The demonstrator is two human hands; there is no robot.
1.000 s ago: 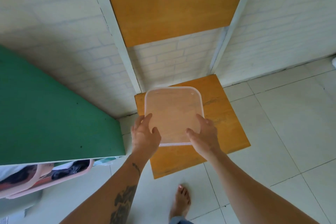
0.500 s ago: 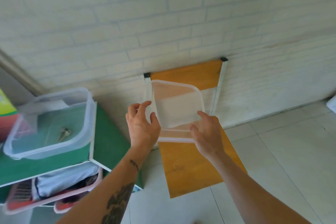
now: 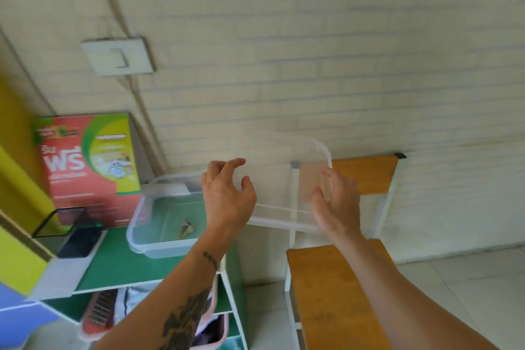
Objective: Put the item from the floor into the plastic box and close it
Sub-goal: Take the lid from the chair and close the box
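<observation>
A clear plastic lid (image 3: 287, 187) is held up in the air between my left hand (image 3: 225, 196) and my right hand (image 3: 336, 202), each gripping one side edge. The lid is blurred and tilted, just right of the open clear plastic box (image 3: 159, 236). That box stands on the green shelf top (image 3: 127, 261). A small metallic item, like keys (image 3: 186, 229), lies on the box's floor. The lid's left edge hangs near the box's right rim, which my left hand hides.
A red and green carton (image 3: 91, 167) stands behind the box, with a black mesh holder (image 3: 59, 221) and a dark phone (image 3: 81, 241) to its left. An orange wooden chair (image 3: 329, 293) stands right of the shelf against the brick wall. Pink baskets (image 3: 210, 332) fill lower shelves.
Both hands have lifted the lid off the chair seat and carried it up and left towards the box. My view has swung up and left, bringing the shelf top and box into sight.
</observation>
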